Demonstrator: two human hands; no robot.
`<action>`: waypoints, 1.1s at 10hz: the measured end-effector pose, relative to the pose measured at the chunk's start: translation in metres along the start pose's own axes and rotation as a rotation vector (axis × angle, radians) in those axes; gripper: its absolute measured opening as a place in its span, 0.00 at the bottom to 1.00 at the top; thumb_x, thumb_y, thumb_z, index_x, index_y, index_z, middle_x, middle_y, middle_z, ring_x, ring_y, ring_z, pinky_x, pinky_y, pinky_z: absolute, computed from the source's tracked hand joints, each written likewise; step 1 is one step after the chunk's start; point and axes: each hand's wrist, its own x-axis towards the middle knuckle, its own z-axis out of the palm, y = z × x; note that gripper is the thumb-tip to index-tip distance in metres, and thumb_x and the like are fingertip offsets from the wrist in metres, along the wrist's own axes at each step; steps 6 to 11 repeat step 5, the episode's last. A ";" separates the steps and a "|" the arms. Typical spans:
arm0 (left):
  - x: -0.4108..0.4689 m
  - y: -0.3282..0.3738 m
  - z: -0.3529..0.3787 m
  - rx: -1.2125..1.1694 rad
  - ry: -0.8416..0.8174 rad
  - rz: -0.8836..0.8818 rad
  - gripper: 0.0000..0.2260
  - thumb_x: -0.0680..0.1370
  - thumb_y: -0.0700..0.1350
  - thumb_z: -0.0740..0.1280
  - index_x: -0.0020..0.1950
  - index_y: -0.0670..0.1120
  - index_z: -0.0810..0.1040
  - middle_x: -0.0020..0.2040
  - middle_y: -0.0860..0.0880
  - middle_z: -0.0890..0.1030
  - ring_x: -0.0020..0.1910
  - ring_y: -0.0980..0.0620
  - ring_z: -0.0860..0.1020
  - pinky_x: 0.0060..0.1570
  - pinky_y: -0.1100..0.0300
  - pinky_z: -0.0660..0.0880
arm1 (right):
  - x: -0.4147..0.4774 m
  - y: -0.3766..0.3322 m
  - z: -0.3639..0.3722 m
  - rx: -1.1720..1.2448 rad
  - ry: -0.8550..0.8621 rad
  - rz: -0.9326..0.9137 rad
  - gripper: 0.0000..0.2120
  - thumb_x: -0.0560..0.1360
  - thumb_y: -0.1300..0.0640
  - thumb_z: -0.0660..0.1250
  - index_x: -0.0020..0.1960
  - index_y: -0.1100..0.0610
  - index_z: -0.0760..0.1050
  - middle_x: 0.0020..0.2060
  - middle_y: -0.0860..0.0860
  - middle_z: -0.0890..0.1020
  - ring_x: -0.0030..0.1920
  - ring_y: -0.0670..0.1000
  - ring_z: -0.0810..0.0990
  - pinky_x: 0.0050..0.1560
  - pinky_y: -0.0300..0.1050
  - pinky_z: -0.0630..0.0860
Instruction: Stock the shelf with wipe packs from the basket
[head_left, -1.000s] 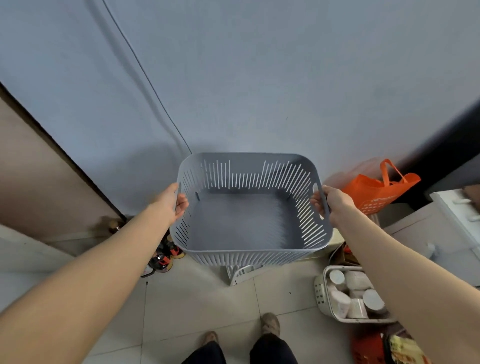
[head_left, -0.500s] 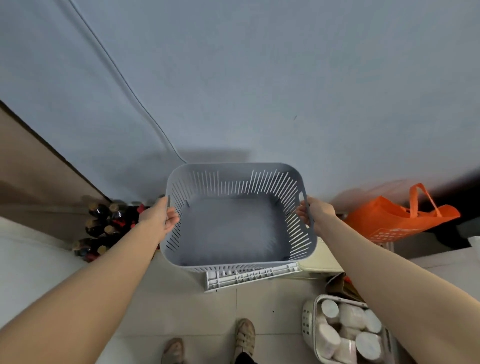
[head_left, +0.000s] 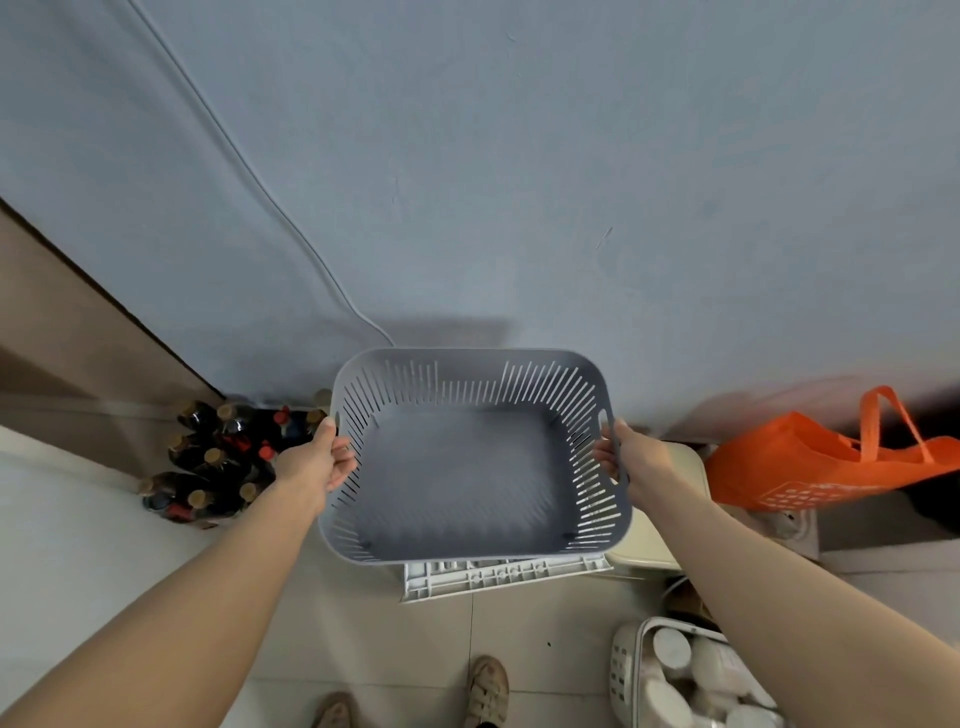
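A grey slotted plastic basket (head_left: 467, 467) is held low in front of me, close to the wall, with nothing inside it. My left hand (head_left: 314, 462) grips its left handle and my right hand (head_left: 631, 457) grips its right handle. Under the basket's near edge a white ribbed plastic piece (head_left: 498, 574) sticks out on the floor. At the bottom right a white basket (head_left: 626, 670) holds several white rolled packs (head_left: 696, 670). No shelf can be made out.
A cluster of dark bottles (head_left: 213, 457) stands on the floor at the left by the wall. An orange bag (head_left: 810, 462) lies at the right. A cream box (head_left: 670, 519) sits right of the basket. A cable (head_left: 270, 197) runs down the wall. My feet (head_left: 485, 686) stand on the tiles.
The grey basket has been lowered toward the floor and wall, both hands still on its handles. The view has tilted, bringing the bottles into sight.
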 end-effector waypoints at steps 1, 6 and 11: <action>0.000 0.005 0.000 0.013 -0.062 -0.038 0.20 0.79 0.54 0.60 0.52 0.37 0.77 0.40 0.44 0.79 0.31 0.51 0.80 0.32 0.62 0.75 | -0.002 -0.001 -0.001 -0.101 0.036 -0.029 0.15 0.80 0.53 0.57 0.47 0.63 0.76 0.34 0.56 0.78 0.33 0.51 0.76 0.35 0.43 0.73; -0.087 0.093 -0.010 0.432 -0.122 0.506 0.11 0.77 0.47 0.64 0.50 0.40 0.78 0.47 0.43 0.78 0.47 0.46 0.76 0.49 0.56 0.71 | -0.119 -0.067 0.030 -0.597 0.097 -0.728 0.16 0.78 0.55 0.60 0.63 0.58 0.75 0.59 0.54 0.79 0.57 0.54 0.77 0.55 0.43 0.70; -0.087 0.093 -0.010 0.432 -0.122 0.506 0.11 0.77 0.47 0.64 0.50 0.40 0.78 0.47 0.43 0.78 0.47 0.46 0.76 0.49 0.56 0.71 | -0.119 -0.067 0.030 -0.597 0.097 -0.728 0.16 0.78 0.55 0.60 0.63 0.58 0.75 0.59 0.54 0.79 0.57 0.54 0.77 0.55 0.43 0.70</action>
